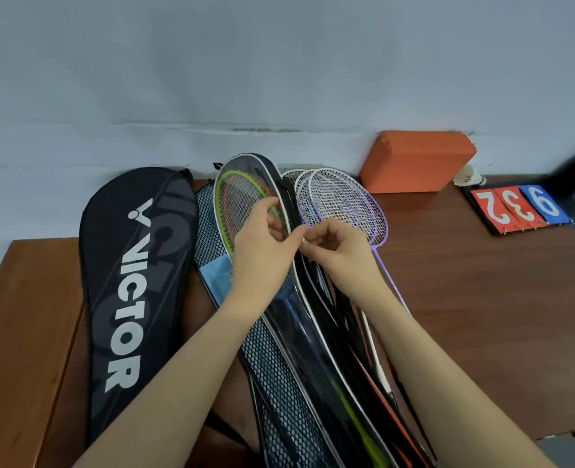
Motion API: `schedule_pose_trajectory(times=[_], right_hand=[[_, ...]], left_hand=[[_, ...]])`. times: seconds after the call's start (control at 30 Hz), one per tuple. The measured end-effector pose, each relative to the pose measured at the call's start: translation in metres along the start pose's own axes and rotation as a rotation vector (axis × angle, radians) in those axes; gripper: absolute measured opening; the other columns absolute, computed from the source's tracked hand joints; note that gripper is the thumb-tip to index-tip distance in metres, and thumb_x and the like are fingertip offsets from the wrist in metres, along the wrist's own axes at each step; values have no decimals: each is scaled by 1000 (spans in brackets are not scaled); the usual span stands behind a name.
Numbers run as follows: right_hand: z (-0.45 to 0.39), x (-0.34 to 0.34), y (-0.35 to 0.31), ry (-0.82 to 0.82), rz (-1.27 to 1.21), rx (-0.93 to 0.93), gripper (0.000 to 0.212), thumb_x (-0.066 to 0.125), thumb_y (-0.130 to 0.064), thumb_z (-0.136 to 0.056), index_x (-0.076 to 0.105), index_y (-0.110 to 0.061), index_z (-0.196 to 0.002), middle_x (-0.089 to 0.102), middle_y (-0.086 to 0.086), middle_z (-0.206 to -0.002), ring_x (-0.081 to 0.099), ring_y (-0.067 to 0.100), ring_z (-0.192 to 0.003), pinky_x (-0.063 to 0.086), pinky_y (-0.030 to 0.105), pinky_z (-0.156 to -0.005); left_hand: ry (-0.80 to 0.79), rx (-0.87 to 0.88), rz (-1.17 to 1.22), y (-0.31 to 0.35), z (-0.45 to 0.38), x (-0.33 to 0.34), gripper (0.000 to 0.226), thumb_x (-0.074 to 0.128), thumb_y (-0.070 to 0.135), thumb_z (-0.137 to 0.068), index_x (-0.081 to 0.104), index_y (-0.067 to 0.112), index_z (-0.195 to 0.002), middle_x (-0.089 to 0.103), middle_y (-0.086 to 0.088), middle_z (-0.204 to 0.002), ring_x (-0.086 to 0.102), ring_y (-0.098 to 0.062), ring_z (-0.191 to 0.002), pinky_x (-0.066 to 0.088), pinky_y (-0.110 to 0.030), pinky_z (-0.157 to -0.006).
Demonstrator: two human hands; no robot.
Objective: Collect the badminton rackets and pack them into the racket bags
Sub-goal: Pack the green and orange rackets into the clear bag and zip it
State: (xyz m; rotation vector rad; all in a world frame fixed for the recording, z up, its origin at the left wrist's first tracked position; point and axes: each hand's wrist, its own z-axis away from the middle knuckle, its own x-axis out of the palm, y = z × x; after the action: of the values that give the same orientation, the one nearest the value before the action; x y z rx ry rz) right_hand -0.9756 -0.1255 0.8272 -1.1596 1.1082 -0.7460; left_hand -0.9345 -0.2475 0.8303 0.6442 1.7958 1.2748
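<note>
Beside wall, hands [289,238] at bag edge [291,211]

- Black Victor racket bag [137,292], white lettering, at the brown table's [482,282] left edge.
- Clear-fronted bag [262,197]: lime-green racket [227,211] inside.
- Purple-and-white rackets [347,201] beside it.
- Orange block [414,162] at the back edge.
- Red and blue score cards [519,207], white digits.
</note>
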Motion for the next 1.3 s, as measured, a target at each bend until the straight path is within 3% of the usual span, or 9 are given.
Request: schedule_pose_trajectory(times=[0.13, 0.33, 0.53, 0.67, 0.8, 0.93, 1.1, 1.23, 1.3], right_hand=[[1, -1, 0, 62, -5, 31, 13, 71, 1, -76, 65, -10, -72, 61, 1, -66, 56, 11, -64, 48, 26, -68], [11, -11, 6, 91, -4, 118, 20, 73, 0, -74, 67, -17, -65, 62, -9, -56, 57, 7, -58, 46, 20, -62], [37, -47, 20, 97, 25, 252, 6, 73, -1, -76, 69, -5, -72, 59, 11, -65, 53, 20, -64, 46, 33, -68], [61, -63, 34, 86, 12, 344, 6, 73, 1, -75, 70, -3, -72, 60, 14, -65, 54, 20, -62, 46, 32, -69], [73, -72, 39, 120, -56, 337, 4, 73, 0, -75, 71, -3, -74, 63, 11, -64, 59, 16, -63, 50, 26, -69], [77, -72, 32, 67, -59, 301, 2, 70, -2, -78, 70, -1, -81, 66, 19, -75, 60, 19, -68, 51, 29, -74], [79, -72, 33, 31, -87, 295, 4, 70, 0, -79, 70, 1, -82, 65, 14, -72, 59, 17, -67, 50, 27, -71], [80, -72, 38, 43, -139, 305, 4, 66, 4, -79, 67, 7, -82, 62, 6, -63, 56, 6, -56, 46, 15, -58], [80, -74, 39, 65, -152, 304, 0, 65, 6, -80, 66, 6, -80, 60, 5, -61, 55, 5, -53, 45, 14, -56]], left_hand=[[-19, -28, 69, 0, -9, 7, 41, 71, 14, -78, 54, 28, -112, 57, 6, -73, 55, 1, -61, 47, -15, -65], [-47, 12, 109, -9, -16, 15, 28, 69, 10, -79, 62, 28, -98, 57, 8, -73, 52, 2, -64, 44, -9, -64], [-85, 79, 45, -13, -34, 32, 21, 67, 14, -83, 68, 18, -103, 61, 9, -78, 54, 1, -71, 43, -8, -68], [-96, 111, -33, -16, -34, 45, 24, 63, 15, -86, 66, 17, -109, 59, 6, -87, 52, 0, -76, 43, -13, -74], [-212, 321, -291, -15, -25, 44, 36, 57, 31, -89, 58, 20, -123, 46, -4, -119, 43, -12, -106, 37, -28, -95], [-440, 752, -577, -30, 16, 39, 37, 42, 37, -90, 58, 30, -122, 38, 0, -145, 23, -25, -135, 18, -44, -104], [-549, 665, -451, -46, 23, 41, 29, 41, 39, -89, 67, 32, -100, 54, 13, -131, 22, -10, -137, 10, -36, -103], [-497, 699, -455, -44, 17, 45, 27, 46, 39, -87, 71, 29, -89, 64, 13, -103, 40, -16, -128, 12, -30, -94], [-418, 654, -423, -39, 18, 49, 25, 49, 38, -87, 72, 30, -89, 64, 15, -100, 43, -15, -124, 13, -28, -91]])
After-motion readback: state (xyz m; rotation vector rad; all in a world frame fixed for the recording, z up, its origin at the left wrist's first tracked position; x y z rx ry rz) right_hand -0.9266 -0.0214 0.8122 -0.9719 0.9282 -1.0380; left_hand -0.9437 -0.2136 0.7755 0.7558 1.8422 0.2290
